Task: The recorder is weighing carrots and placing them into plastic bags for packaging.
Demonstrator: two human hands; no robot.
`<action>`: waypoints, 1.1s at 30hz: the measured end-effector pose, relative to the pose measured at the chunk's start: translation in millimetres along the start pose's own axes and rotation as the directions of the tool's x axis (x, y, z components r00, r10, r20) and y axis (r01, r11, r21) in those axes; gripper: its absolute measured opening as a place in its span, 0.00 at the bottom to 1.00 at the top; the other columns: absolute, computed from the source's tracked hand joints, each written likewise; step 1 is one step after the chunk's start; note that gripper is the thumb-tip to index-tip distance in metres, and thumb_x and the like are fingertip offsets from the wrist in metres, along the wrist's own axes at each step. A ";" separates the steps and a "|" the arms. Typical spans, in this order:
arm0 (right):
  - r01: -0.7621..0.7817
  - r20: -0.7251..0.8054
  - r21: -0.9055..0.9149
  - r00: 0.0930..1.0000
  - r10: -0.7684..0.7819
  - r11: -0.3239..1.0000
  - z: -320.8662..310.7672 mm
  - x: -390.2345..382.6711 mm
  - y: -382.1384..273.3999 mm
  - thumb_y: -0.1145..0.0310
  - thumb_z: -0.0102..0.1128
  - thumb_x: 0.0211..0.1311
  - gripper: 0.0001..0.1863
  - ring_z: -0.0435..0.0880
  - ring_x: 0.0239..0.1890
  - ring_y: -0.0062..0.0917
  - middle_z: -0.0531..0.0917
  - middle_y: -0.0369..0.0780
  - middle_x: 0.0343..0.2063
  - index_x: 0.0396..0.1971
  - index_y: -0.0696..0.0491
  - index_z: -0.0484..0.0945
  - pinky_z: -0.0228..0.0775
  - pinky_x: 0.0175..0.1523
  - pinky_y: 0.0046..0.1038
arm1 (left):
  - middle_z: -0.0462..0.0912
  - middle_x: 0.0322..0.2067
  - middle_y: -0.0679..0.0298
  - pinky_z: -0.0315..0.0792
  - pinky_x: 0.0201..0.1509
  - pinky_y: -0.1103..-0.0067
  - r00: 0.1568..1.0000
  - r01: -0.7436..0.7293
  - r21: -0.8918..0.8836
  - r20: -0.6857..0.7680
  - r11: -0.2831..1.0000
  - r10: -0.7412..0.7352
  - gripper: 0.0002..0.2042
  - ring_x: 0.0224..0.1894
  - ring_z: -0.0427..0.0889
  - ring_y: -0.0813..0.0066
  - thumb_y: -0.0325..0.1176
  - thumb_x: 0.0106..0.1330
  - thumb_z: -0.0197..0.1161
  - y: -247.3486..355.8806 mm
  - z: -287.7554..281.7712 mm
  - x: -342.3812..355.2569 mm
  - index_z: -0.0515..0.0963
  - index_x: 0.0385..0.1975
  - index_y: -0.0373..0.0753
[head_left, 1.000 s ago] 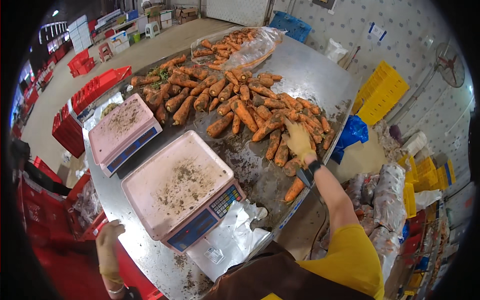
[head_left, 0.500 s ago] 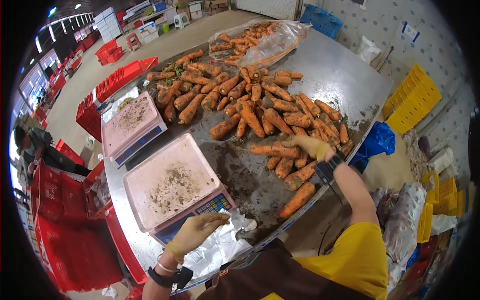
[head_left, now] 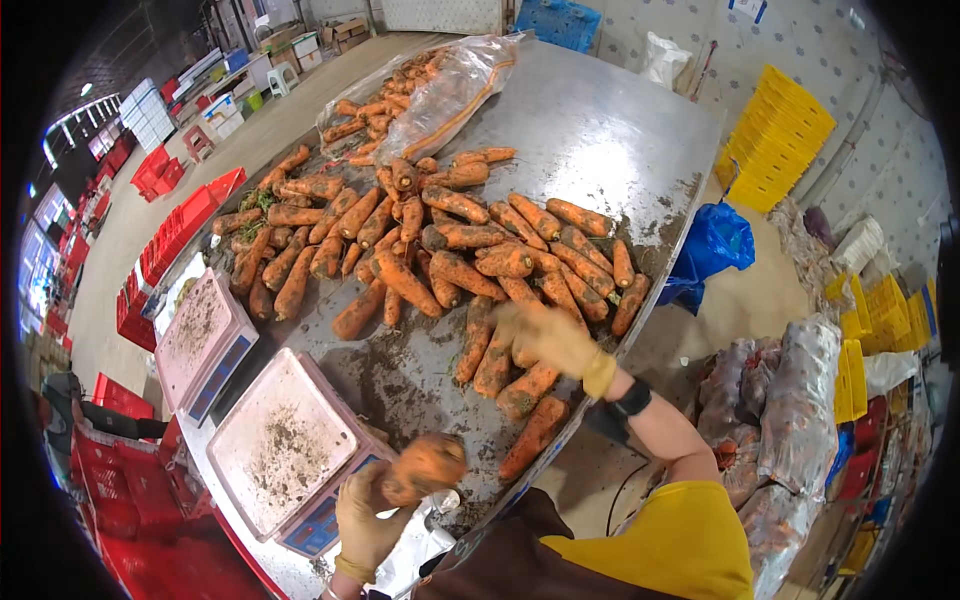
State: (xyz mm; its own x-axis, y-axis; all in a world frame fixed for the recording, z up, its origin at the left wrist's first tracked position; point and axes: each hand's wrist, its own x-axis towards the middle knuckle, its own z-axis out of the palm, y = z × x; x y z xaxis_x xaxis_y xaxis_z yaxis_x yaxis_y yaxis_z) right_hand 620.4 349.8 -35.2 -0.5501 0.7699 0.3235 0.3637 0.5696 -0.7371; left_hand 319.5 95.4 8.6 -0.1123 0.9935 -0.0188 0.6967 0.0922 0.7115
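While half a second earlier the left hand (head_left: 366, 512) hung unloaded over the white plastic (head_left: 413, 540), it now grips one carrot (head_left: 425, 470), orange, soil-marked, slightly blurred, raised just beside the near scale (head_left: 290, 440). Right hand (head_left: 555, 340): gloved like the left, then around a carrot, now lowered over the lower right carrots of the heap, palm down; motion blur and the glove hide the fingertips, so whether anything is gripped cannot be told. Meaning, as judged: one carrot is out of the heap and the left hand is occupied, while the picking side is back among the rest. Carrots (head_left: 470, 236): one soiled heap, middle of the tabletop (head_left: 620, 110), reaching from the clear bag (head_left: 465, 95) at the far side to the right edge. End carrot (head_left: 535, 438): lying along that edge, near the person's body; a careless sweep could probably roll it off. Room: a strip of dirty metal between near scale and end carrot, open for the left hand's passage; a broad bare stretch at the far right. Limits: far scale (head_left: 205, 335) and near scale close off the left; blue bag (head_left: 722, 240) just beyond the right edge. Near scale's pan: soil crumbs only.
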 end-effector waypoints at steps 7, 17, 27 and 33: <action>-0.173 -0.076 -0.759 0.981 0.178 0.628 -19.4 80.7 61.2 0.63 0.65 0.59 0.28 0.80 0.50 0.40 0.84 0.46 0.41 0.61 0.52 0.73 0.72 0.55 0.39 | 0.83 0.45 0.57 0.75 0.50 0.75 0.900 0.421 -0.761 0.281 0.494 -0.333 0.23 0.45 0.81 0.72 0.31 0.61 0.70 16.4 -24.1 16.9 0.74 0.55 0.32; -0.529 0.062 0.410 0.829 0.556 0.743 -53.4 27.5 37.8 0.52 0.59 0.67 0.29 0.79 0.55 0.33 0.81 0.45 0.51 0.60 0.58 0.73 0.70 0.59 0.31 | 0.84 0.40 0.49 0.78 0.43 0.74 0.883 0.452 -0.821 0.358 0.348 -0.304 0.33 0.35 0.83 0.67 0.54 0.62 0.66 -15.4 -44.9 -7.0 0.73 0.53 0.27; -0.280 0.130 -0.303 0.935 0.330 0.911 6.0 14.8 16.0 0.50 0.58 0.65 0.28 0.83 0.42 0.45 0.84 0.49 0.41 0.58 0.53 0.73 0.76 0.46 0.40 | 0.81 0.39 0.62 0.70 0.47 0.77 0.836 0.549 -0.692 0.460 0.469 -0.301 0.19 0.39 0.77 0.75 0.45 0.75 0.51 -18.8 -40.4 16.7 0.77 0.50 0.34; -0.374 -0.303 -0.712 0.927 0.220 0.595 -7.9 78.2 108.0 0.52 0.66 0.59 0.32 0.85 0.40 0.41 0.84 0.49 0.40 0.59 0.54 0.72 0.79 0.39 0.41 | 0.82 0.42 0.67 0.70 0.46 0.81 0.839 0.534 -0.787 0.449 0.309 -0.307 0.18 0.42 0.77 0.78 0.42 0.77 0.50 -37.5 -48.7 5.7 0.77 0.54 0.36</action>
State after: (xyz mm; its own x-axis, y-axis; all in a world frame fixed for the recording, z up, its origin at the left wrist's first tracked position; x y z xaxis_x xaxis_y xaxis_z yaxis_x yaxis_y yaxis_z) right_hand 622.6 473.8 -84.8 -0.2020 0.9264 0.3177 0.9570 0.2557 -0.1370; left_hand 258.2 94.4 16.0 0.0102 0.8355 -0.5494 -0.4020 0.5065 0.7628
